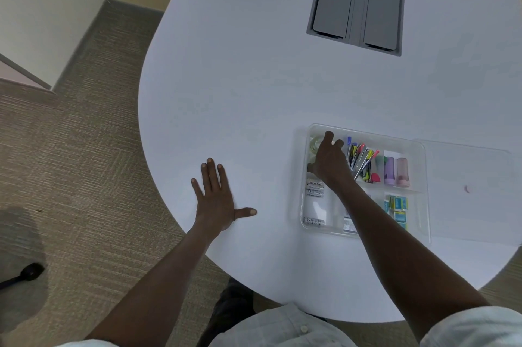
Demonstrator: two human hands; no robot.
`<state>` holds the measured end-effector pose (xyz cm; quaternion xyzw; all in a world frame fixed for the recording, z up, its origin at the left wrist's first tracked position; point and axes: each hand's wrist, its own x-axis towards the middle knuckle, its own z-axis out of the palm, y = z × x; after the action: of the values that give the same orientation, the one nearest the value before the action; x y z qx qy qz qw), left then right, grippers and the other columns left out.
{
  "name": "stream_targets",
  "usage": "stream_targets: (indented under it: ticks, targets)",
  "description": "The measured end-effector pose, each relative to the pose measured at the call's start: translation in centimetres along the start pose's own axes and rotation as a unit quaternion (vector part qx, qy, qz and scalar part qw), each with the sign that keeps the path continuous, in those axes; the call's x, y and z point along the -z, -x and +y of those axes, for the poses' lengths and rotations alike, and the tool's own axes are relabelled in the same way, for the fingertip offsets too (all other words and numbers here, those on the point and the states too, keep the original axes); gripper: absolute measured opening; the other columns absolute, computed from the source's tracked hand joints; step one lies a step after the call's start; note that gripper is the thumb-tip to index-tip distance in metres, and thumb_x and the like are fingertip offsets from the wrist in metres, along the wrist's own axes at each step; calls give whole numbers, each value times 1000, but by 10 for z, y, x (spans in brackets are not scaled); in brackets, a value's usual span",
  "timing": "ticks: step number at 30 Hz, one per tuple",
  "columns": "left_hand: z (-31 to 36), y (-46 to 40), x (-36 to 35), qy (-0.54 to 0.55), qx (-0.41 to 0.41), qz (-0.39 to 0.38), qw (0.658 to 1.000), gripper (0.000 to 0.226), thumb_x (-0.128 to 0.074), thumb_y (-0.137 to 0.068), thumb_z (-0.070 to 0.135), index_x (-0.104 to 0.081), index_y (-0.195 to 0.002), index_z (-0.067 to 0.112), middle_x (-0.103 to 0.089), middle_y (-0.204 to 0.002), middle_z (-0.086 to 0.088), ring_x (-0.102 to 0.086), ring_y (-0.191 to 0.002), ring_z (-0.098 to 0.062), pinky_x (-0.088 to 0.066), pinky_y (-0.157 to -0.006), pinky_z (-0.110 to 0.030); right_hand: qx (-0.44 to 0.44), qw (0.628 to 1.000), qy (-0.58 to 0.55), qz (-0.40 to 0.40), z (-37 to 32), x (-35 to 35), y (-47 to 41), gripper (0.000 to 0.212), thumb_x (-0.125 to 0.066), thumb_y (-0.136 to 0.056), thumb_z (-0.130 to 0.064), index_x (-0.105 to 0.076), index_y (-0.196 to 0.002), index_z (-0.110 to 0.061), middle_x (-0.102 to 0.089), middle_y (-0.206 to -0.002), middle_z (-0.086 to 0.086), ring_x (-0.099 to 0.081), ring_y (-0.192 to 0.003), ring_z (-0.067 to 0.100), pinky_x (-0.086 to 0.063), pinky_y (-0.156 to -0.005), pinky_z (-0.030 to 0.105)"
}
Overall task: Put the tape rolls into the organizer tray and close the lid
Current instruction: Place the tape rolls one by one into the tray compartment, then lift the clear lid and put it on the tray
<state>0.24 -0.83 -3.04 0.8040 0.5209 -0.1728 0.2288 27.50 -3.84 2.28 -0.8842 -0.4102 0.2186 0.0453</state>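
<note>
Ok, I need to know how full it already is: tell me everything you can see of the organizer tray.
The organizer tray is a clear plastic rectangle with rounded corners, lying flat on the white table near its front right. Dividers split it into compartments holding pens, two small tubes, blue packets and labelled packs. It is open; its clear lid lies flat beside it on the right. The right hand reaches into the far left compartment, hiding most of what is there.

White table (254,92) with a grey hatch panel (357,4). Clear organizer tray (364,132), clear lid (469,194). Pens (363,160) mixed pink, blue, yellow, black. Purple tube (389,170), pink tube (402,171). Teal-and-yellow small boxes (397,206). Beige striped carpet (84,149). Pale light shirt (282,327) with faint check.
</note>
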Motion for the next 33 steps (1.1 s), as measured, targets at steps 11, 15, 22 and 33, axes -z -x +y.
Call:
stream_targets:
  ticks: [11, 15, 22, 33]
  targets:
    - [3, 1, 4, -1, 5, -11, 1000, 148, -35, -52, 98, 31, -143, 2, 41, -150, -23, 37, -140, -37, 5, -116, -64, 24, 999, -16, -22, 12, 23, 12, 76, -73, -80, -16, -28, -137, 6, -43, -124, 34, -58, -99, 45, -45, -78, 35]
    - [5, 2, 9, 6, 9, -36, 999, 149, -39, -53, 97, 33, -142, 1, 42, -149, -23, 39, -139, -36, 6, -115, -65, 52, 998, -34, 20, 21, 35, 21, 56, -68, -80, -17, -42, -125, 4, -51, -116, 28, -54, -103, 41, -44, -80, 37]
    - [49, 6, 37, 148, 64, 17, 987, 111, -39, -82, 76, 6, -151, 2, 17, -161, -20, 18, -149, -33, -1, -117, -62, 101, 993, -49, 33, 45, 53, 41, 45, -66, -83, -16, -51, -123, 0, -55, -117, 24, -52, -112, 37, -43, -88, 40]
    - [158, 44, 59, 294, -53, 137, 944, 66, -42, -100, 40, -22, -150, 2, -20, -161, -16, -6, -152, -28, -11, -123, -43, 100, 972, -121, 174, 135, 80, 68, 6, -58, -84, -12, -59, -83, -6, -62, -80, 13, -57, -79, 31, -43, -70, 36]
